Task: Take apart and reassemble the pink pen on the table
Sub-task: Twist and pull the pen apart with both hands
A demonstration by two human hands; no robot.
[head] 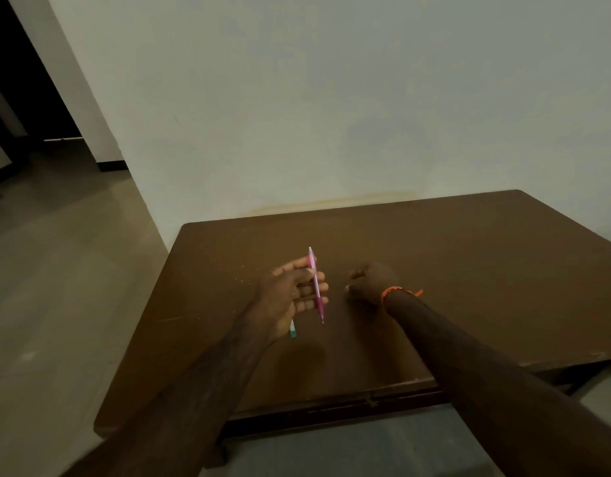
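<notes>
The pink pen (317,286) is whole and held upright-ish above the brown table (469,270), tip pointing down toward me. My left hand (290,297) grips it between thumb and fingertips, palm turned up. My right hand (369,280) hovers just to the right of the pen, a small gap away, fingers loosely curled and holding nothing. An orange thread band (398,291) circles my right wrist.
A small teal and white object (292,330) lies on the table, partly hidden under my left hand. The table stands against a pale wall (331,115). Grey floor (56,270) lies to the left, with a dark doorway beyond.
</notes>
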